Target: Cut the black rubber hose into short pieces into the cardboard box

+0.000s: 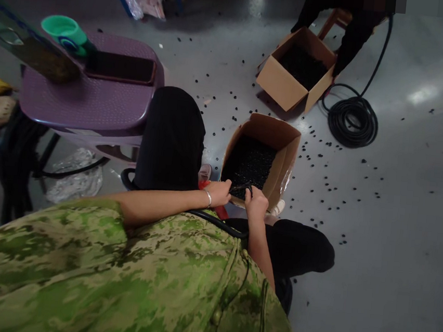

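Left hand (219, 192) and right hand (256, 200) both gripped thin black hose (239, 188) over near rim of cardboard box (281, 156), so cut black pieces (250, 164) dropped inside.

At frame centre, your open brown cardboard box (281, 156) stands on the grey floor (395, 230). A second open cardboard box (282, 83) lies above it, the coiled black hose (353, 121) to its right, the purple plastic stool (86, 101) at upper left.

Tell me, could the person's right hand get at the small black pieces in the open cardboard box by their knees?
Probably yes: the right hand sits at the open cardboard box rim, its top uncovered, though it grips a thin black hose.
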### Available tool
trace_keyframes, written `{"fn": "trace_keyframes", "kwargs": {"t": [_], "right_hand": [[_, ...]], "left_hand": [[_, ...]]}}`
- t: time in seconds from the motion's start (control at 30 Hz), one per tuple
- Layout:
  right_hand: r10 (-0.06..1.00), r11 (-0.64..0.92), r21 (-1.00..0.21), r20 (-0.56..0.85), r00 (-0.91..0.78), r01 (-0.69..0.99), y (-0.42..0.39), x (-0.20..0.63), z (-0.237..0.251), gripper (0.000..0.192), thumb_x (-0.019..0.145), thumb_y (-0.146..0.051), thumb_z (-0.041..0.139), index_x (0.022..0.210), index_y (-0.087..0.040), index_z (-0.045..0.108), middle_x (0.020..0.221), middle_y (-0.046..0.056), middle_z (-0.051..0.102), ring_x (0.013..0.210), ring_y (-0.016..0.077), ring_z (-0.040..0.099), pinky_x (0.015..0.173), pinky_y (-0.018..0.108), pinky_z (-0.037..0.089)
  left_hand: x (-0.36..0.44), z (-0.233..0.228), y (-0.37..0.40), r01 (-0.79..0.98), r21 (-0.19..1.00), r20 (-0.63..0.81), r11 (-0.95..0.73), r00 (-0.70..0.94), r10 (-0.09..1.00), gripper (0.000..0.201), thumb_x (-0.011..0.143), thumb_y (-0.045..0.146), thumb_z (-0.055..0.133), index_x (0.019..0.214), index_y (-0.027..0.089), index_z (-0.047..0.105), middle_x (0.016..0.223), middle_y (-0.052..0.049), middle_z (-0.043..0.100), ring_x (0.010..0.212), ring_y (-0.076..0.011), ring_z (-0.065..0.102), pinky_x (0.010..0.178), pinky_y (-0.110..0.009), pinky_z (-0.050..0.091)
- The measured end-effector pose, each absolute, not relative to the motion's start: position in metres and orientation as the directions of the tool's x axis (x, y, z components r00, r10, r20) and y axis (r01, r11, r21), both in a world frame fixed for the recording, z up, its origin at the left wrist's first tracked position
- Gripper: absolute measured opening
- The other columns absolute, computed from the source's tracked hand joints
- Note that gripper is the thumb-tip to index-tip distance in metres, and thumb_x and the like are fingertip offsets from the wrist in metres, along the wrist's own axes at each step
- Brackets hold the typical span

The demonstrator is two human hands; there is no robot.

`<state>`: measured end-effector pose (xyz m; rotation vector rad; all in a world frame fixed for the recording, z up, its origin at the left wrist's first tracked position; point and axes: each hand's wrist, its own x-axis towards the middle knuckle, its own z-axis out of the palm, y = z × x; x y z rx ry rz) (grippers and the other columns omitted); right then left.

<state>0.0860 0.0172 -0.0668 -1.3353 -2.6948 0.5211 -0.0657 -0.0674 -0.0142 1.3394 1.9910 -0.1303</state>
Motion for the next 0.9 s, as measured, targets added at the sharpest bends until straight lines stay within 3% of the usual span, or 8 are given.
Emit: {"fn": "trace_keyframes", "kwargs": {"t": [0.5,0.67,0.8,0.9], "right_hand": [[0.802,0.520,-0.412,-0.066,-0.594,0.748,0.017,0.086,-0.074,0.034,0.094,-0.031,0.047,0.110,-0.011,0.068,0.098,0.014,0.071,0.084,0.0212,0.066,0.078,0.028,0.045],[0.775,0.490,-0.490,-0.133,-0.617,0.721,0.005,0.080,-0.076,0.032,0.091,-0.032,0.050,0.107,-0.013,0.069,0.098,0.013,0.072,0.085,0.0210,0.067,0.078,0.026,0.045],[0.805,0.332,-0.597,-0.223,-0.549,0.730,0.008,0.080,-0.083,0.032,0.089,-0.036,0.050,0.104,-0.016,0.071,0.087,0.009,0.073,0.077,0.0194,0.066,0.073,0.026,0.046],[0.782,0.093,-0.695,-0.392,-0.484,0.713,0.017,0.083,-0.090,0.032,0.085,-0.037,0.053,0.101,-0.017,0.071,0.071,0.004,0.070,0.060,0.0152,0.062,0.060,0.023,0.046]], "left_hand": [[-0.066,-0.022,-0.069,0.888,0.292,-0.597,0.354,-0.119,0.793,0.031,0.089,0.011,0.041,0.120,0.010,0.043,0.094,-0.022,0.069,0.092,-0.0310,0.069,0.078,-0.041,0.052],[-0.068,-0.026,-0.064,0.877,0.306,-0.601,0.369,-0.123,0.790,0.030,0.090,0.014,0.041,0.120,0.010,0.042,0.094,-0.022,0.069,0.091,-0.0306,0.069,0.080,-0.041,0.051],[-0.067,-0.024,-0.062,0.863,0.324,-0.599,0.389,-0.131,0.790,0.031,0.089,0.019,0.047,0.118,0.011,0.042,0.095,-0.022,0.069,0.092,-0.0309,0.069,0.080,-0.041,0.051],[-0.069,-0.020,-0.064,0.866,0.312,-0.585,0.389,-0.148,0.798,0.029,0.089,0.021,0.045,0.116,0.010,0.044,0.095,-0.022,0.069,0.090,-0.0323,0.069,0.077,-0.041,0.052]]}}
